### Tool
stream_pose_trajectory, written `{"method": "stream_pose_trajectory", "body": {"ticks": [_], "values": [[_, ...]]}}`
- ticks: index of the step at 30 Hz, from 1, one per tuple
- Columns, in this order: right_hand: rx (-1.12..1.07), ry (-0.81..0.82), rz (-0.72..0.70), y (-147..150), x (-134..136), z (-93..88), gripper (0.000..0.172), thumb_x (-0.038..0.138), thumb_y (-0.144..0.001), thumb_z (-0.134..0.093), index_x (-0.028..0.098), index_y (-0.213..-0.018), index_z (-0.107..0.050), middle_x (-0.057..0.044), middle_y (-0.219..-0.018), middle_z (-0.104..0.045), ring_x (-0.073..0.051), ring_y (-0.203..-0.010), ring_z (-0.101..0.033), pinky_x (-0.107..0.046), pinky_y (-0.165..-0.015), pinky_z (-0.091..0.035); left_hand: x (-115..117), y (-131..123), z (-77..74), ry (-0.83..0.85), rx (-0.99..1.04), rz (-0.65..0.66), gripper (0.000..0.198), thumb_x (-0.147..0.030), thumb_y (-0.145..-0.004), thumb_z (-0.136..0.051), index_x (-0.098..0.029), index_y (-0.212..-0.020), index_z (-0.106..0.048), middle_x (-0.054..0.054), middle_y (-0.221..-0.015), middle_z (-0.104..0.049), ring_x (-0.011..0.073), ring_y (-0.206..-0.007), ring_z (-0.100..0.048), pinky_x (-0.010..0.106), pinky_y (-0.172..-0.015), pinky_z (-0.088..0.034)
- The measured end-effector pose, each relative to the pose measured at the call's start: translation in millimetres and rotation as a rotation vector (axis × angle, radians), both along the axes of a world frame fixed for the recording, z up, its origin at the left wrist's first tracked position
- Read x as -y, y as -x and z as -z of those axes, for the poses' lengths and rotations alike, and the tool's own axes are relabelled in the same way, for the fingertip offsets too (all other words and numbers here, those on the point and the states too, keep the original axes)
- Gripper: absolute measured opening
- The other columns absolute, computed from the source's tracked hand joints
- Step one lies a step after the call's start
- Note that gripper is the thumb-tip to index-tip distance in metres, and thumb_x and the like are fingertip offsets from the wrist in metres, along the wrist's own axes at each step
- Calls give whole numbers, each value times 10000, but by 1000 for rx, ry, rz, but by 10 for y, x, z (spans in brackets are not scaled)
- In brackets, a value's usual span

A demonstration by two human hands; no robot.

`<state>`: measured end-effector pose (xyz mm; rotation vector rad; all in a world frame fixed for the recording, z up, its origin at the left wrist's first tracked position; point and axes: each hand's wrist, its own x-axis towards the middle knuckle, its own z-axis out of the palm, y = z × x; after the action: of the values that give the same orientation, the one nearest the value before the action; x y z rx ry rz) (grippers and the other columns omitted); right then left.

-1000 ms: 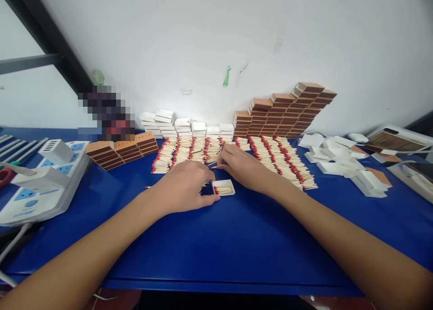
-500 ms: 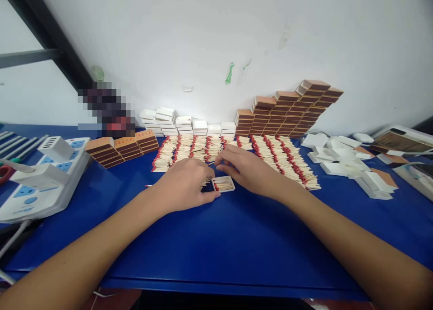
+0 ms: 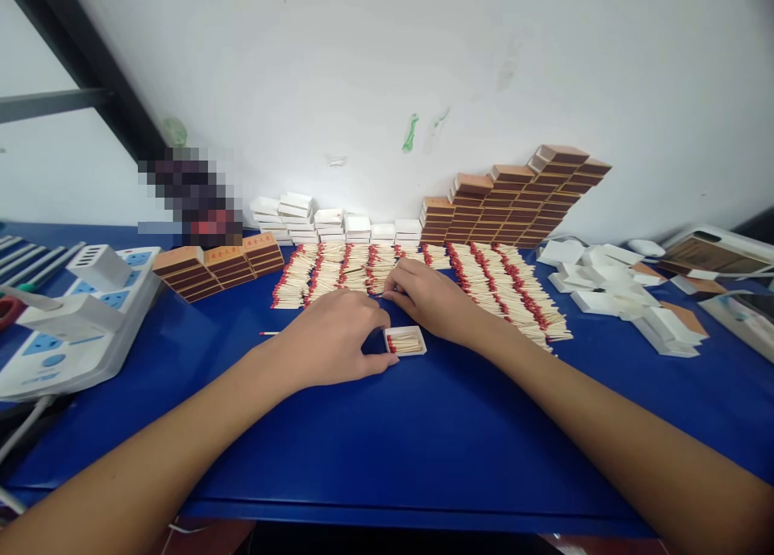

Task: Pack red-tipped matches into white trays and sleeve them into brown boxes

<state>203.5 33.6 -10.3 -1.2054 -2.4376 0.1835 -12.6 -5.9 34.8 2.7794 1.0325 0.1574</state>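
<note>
Behind my blue counter (image 3: 417, 450) stands a pale wall (image 3: 339, 79) with a few smudges and torn scraps on it. One small white tray (image 3: 412, 352) lies on the counter between my two hands, nearer to the left. My left hand (image 3: 335, 337) curves around the tray's left end, thumb at the near corner and fingertips at the far one, so that end is lightly clamped. My right hand (image 3: 429, 297) is apart from the left, just beyond the tray, fingers curled down at the near edge of the loose matches (image 3: 326, 273); whether I pinch one there, I cannot tell.

The tray is a shallow, open rectangle with thin walls, lying flat with its long side across me. Inside is a small batch of matches (image 3: 406, 343), pale sticks running lengthwise, red heads toward my left hand. Farther back, the loose matches lie side by side in long rows. Along the wall sit low stacks of white boxes (image 3: 356, 226), and to their right a stepped pile of brown matchboxes (image 3: 508, 208). Shorter brown stacks (image 3: 218, 264) stand on the left, near a power strip (image 3: 90, 329). A lone match (image 3: 269, 333) lies just beside my left wrist.
</note>
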Motion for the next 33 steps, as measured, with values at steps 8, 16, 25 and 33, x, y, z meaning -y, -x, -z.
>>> {"method": "stream_pose_trajectory", "body": {"ticks": [8,16,25,33], "values": [[-11,8,-1,9,-24,11,109,174,-1052,-565,201,-963,-622,-74,-1019,-618,-229,-986,-581,-345,-826,-451,-3,0,-2,4,0,3,289,-464,-923,-730,-201,-1018,-804,53,-904,-742,220,-799,-673,358,-718,-471],[49,54,44,-114,73,-182,128,199,-1071,-533,201,-953,-584,-85,-1052,-617,-228,-954,-594,-346,-804,-445,-34,9,-9,-27,-26,-33,288,-474,-945,-696,-201,-981,-779,71,-917,-745,252,-879,-689,357,-740,-491],[104,102,-68,-65,403,-265,121,158,-1040,-570,213,-933,-589,-66,-1004,-621,-199,-849,-606,-319,-728,-435,-67,22,47,-74,-27,-141,324,-505,-932,-692,-193,-986,-759,89,-933,-743,302,-933,-704,402,-755,-518],[-14,66,-15,-55,199,-260,164,182,-1071,-487,194,-1037,-647,-83,-1041,-616,-221,-936,-599,-348,-797,-461,-34,14,23,-32,3,-44,305,-478,-932,-720,-216,-1069,-792,66,-936,-756,264,-920,-701,376,-785,-510]]}}
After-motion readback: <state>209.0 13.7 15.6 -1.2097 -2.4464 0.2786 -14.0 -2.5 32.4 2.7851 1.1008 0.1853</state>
